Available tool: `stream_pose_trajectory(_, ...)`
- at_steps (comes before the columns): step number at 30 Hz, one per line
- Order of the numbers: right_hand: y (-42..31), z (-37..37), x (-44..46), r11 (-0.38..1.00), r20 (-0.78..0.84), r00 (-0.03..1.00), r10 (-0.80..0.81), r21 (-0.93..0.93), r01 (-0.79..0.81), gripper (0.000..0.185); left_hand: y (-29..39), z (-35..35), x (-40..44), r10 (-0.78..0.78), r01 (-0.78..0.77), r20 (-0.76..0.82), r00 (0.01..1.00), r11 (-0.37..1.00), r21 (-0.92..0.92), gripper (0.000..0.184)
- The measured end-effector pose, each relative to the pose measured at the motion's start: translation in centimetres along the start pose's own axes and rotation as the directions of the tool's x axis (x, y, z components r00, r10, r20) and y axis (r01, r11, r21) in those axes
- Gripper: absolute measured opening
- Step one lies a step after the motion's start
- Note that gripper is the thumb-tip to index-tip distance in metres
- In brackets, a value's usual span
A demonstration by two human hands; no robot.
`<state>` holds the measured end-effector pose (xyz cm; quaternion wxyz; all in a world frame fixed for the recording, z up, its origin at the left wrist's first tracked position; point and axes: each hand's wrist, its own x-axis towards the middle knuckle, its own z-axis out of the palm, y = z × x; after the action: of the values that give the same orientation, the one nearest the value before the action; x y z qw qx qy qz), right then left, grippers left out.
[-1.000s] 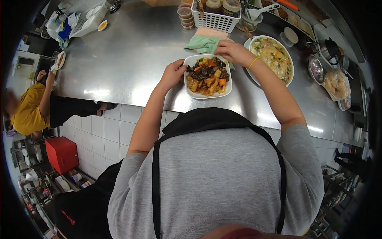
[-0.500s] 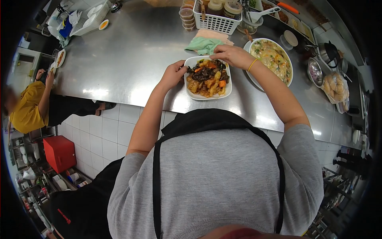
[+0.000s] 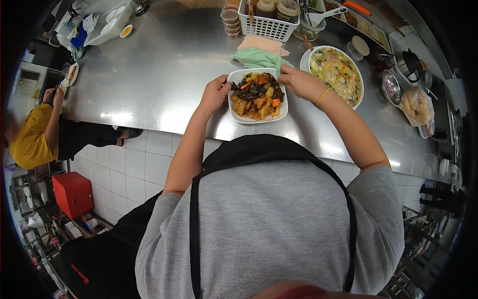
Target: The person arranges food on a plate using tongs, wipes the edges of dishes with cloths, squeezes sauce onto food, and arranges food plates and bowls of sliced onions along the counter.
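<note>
A square white dish (image 3: 240, 116) stands on the steel counter, filled with glazed brown pieces, dark wood-ear-like fungus and orange carrot. My left hand (image 3: 215, 94) is closed on its left rim near the far corner. At the far right corner, my right hand (image 3: 303, 84), with a yellow band on the wrist, is closed on the rim; its fingertips are partly hidden. A green cloth (image 3: 259, 57) lies just behind the dish and reaches up to my right fingers. Beyond it is a folded peach cloth (image 3: 261, 45).
A large white bowl (image 3: 362, 89) of pale soupy food stands right of my right hand. Farther back are a white basket (image 3: 269, 30) of jars and stacked small tubs (image 3: 231, 22). A metal bowl (image 3: 391, 87) sits at the right. Another person (image 3: 37, 129) in yellow stands far left.
My right hand has moved right along the dish's far rim to its corner. More of the green cloth's right end now shows. My left hand stays on the left rim.
</note>
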<state>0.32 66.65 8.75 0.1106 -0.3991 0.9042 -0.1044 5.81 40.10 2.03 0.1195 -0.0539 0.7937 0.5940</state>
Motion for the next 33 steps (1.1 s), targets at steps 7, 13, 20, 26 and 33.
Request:
stream_pose_trajectory(7, 1.9, -0.6, -0.3, 0.918, -0.063, 0.998, -0.017, 0.394, 0.041, 0.016, 0.7, 0.1, -0.6, -0.029, 0.029, 0.0, 1.0, 0.998, -0.061, 0.028)
stream_pose_trajectory(13, 0.1, 0.5, -1.0, 0.961, -0.065, 0.998, -0.009, 0.277, 0.027, 0.015, 0.7, 0.0, -0.6, -0.042, 0.042, 0.003, 0.999, 0.998, -0.04, 0.029)
stream_pose_trajectory(20, 1.3, 0.4, -0.7, 0.921, -0.084, 0.994, -0.065, 0.378, 0.092, 0.012, 1.0, -0.1, -0.7, -0.031, 0.031, 0.008, 0.999, 1.0, 0.0, 0.028)
stream_pose_trajectory(26, -0.1, 0.3, -0.9, 0.976, -0.043, 0.997, -0.065, 0.205, 0.072, 0.013, 0.1, 0.0, -0.3, 0.005, -0.004, -0.028, 1.0, 0.999, 0.037, 0.028)
stream_pose_trajectory(33, 2.0, -0.6, -2.2, 0.887, 0.154, 0.975, -0.161, 0.457, 0.074, 0.013, -0.2, 0.2, -0.3, 0.104, -0.096, -0.093, 0.99, 0.992, 0.085, 0.03)
